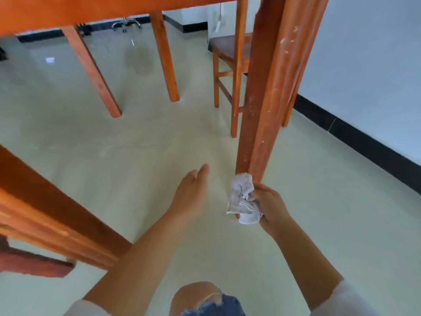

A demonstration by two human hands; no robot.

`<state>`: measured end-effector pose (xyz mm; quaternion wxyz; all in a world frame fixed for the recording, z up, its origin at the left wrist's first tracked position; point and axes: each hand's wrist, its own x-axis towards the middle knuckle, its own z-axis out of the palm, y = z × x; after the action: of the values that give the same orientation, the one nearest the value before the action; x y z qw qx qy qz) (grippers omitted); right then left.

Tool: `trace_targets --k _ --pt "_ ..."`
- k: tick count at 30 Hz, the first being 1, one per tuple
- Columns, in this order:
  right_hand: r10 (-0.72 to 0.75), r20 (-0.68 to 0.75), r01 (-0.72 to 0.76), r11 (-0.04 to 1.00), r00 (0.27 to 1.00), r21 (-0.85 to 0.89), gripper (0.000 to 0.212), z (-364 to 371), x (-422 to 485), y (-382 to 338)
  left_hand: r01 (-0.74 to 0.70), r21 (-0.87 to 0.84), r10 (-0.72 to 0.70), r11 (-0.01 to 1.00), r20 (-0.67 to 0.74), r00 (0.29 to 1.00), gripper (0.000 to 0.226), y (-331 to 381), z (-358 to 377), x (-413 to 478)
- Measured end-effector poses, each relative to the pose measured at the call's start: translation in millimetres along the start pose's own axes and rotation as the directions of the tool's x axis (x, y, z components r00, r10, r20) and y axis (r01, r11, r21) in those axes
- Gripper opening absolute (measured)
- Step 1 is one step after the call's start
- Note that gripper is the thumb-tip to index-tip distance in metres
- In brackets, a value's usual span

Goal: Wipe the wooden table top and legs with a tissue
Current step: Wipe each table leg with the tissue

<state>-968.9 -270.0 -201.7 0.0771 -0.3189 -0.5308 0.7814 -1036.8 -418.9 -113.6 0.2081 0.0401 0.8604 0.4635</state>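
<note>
your right hand (pixel 271 206) grips the crumpled tissue (pixel 241 197), fingers curled round it, pressing it to the foot of the near table leg (pixel 262 99). your left hand (pixel 191 192) is flat with straight fingers, holding nothing, out over the pale floor (pixel 141 160) left of that leg. the table top edge (pixel 91 10) runs overhead. a chair (pixel 227 55) stands just behind the leg, and black skirting (pixel 355 135) lies well to the right.

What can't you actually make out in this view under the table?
- Table: its top is cut off by the head view's upper edge.
- Foot of the near leg: hidden behind the tissue and right hand.
- Left hand: blurred; whether it touches the floor is unclear.
</note>
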Motion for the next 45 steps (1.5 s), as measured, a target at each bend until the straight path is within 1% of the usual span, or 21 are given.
trace_targets --k 4,6,8,10,12,14,17,19,21,23,25,27,29,31,33,35,36,39,42,43,45 --pt "-0.081 -0.099 0.087 0.995 0.992 0.051 0.029 -45 -28 -55 -0.147 -0.04 0.148 0.988 0.027 0.989 0.052 42 30 1" --pt "-0.137 -0.163 0.146 0.988 0.977 0.046 0.035 -54 -35 -77 -0.178 -0.089 0.182 0.98 0.036 0.983 0.05 61 41 6" --pt "-0.228 -0.218 0.236 0.972 0.949 0.013 0.04 -50 -38 -102 -0.209 -0.173 0.221 0.962 0.054 0.974 0.052 79 47 14" --pt "-0.346 -0.288 0.355 0.934 0.893 -0.02 0.04 -35 -41 -129 -0.286 -0.207 0.304 0.936 0.062 0.951 0.051 95 49 25" --pt "-0.509 -0.338 0.522 0.851 0.791 -0.059 0.037 -15 -45 -155 -0.351 -0.227 0.378 0.909 0.092 0.921 0.046 108 49 35" --pt "-0.656 -0.373 0.676 0.731 0.656 -0.096 0.032 5 -48 -179 -0.351 -0.285 0.394 0.892 0.11 0.913 0.047 118 47 44" --pt "-0.859 -0.345 0.845 0.472 0.378 -0.25 0.032 36 -46 -210 -0.34 -0.307 0.386 0.889 0.1 0.917 0.042 122 44 52" --pt "-0.941 -0.277 0.868 0.295 0.192 -0.399 0.038 51 -39 -220 -0.349 -0.311 0.396 0.884 0.104 0.912 0.033 122 41 53" --pt "-0.987 -0.156 0.808 0.124 0.04 -0.576 0.045 58 -24 -212 -0.363 -0.273 0.403 0.891 0.107 0.909 0.033 121 38 53" --pt "-0.999 0.008 0.753 -0.029 -0.032 -0.657 0.05 56 -4 -182 -0.41 -0.243 0.447 0.879 0.123 0.886 0.025 117 34 57" --pt "-0.995 0.098 0.718 -0.079 -0.014 -0.692 0.053 46 16 -140 -0.434 -0.282 0.488 0.856 0.162 0.857 0.022 111 33 63" --pt "-0.989 0.125 0.691 -0.04 0.073 -0.722 0.063 32 32 -94 -0.379 -0.34 0.457 0.86 0.187 0.869 0.026 106 32 69" --pt "-0.974 0.14 0.686 0.02 0.177 -0.728 0.072 20 41 -54 -0.312 -0.365 0.412 0.877 0.24 0.879 0.042 105 33 72" --pt "-0.962 0.135 0.692 0.07 0.236 -0.718 0.075 11 41 -32 -0.284 -0.353 0.387 0.891 0.268 0.882 0.05 105 33 73" --pt "-0.966 0.101 0.725 0.108 0.239 -0.68 0.066 9 33 -37 -0.279 -0.35 0.379 0.894 0.261 0.888 0.05 104 34 74" --pt "-0.982 0.016 0.789 0.142 0.189 -0.598 0.047 17 18 -68 -0.278 -0.364 0.381 0.889 0.255 0.889 0.048 102 35 74" --pt "-0.986 -0.03 0.817 0.151 0.161 -0.556 0.044 24 11 -89 -0.28 -0.375 0.388 0.884 0.255 0.886 0.044 101 36 74" --pt "-0.985 -0.081 0.842 0.171 0.151 -0.511 0.055 39 5 -136 -0.275 -0.408 0.399 0.871 0.257 0.88 0.033 99 37 74" --pt "-0.992 -0.043 0.805 0.119 0.116 -0.581 0.059 38 26 -112 -0.282 -0.425 0.416 0.86 0.266 0.87 0.032 97 38 74" --pt "-0.991 -0.03 0.781 0.123 0.132 -0.612 0.063 34 36 -88 -0.286 -0.42 0.415 0.861 0.255 0.873 0.035 97 39 74" --pt "-0.974 -0.017 0.722 0.179 0.226 -0.669 0.075 21 54 -32 -0.299 -0.387 0.404 0.872 0.223 0.887 0.043 98 42 72"
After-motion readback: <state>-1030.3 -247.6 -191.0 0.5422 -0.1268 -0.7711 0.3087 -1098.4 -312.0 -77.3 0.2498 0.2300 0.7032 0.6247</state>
